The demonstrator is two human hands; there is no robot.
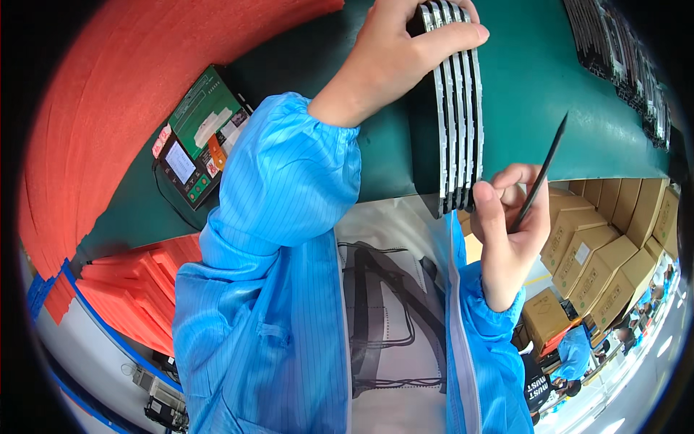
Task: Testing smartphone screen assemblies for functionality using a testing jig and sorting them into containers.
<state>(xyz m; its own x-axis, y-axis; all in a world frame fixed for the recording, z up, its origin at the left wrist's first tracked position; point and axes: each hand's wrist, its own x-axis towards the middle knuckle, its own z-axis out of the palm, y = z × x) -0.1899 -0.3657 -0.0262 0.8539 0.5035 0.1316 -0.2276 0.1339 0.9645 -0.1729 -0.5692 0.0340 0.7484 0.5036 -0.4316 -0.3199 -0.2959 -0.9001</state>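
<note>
A small stack of thin, flat panels (460, 123) with silvery edges and black gaps between them stands on edge over the green work surface (520, 43). My left hand (397, 61) is closed round its far end, the thumb lying across the edges. At the near end, the fingertips of my right hand (510, 235) are at the stack's lower corner; whether they press on it I cannot tell. Held in that same hand is a slim black pointed stick (547, 163), its tip slanting up and away to the right of the panels.
A green circuit board device with a small lit screen (179, 163) lies at the left beside red foam sheeting (94, 108). More panels (622, 65) stand at the far right. Cardboard boxes (589, 253) are piled beyond the table edge, with people (575, 354) farther off.
</note>
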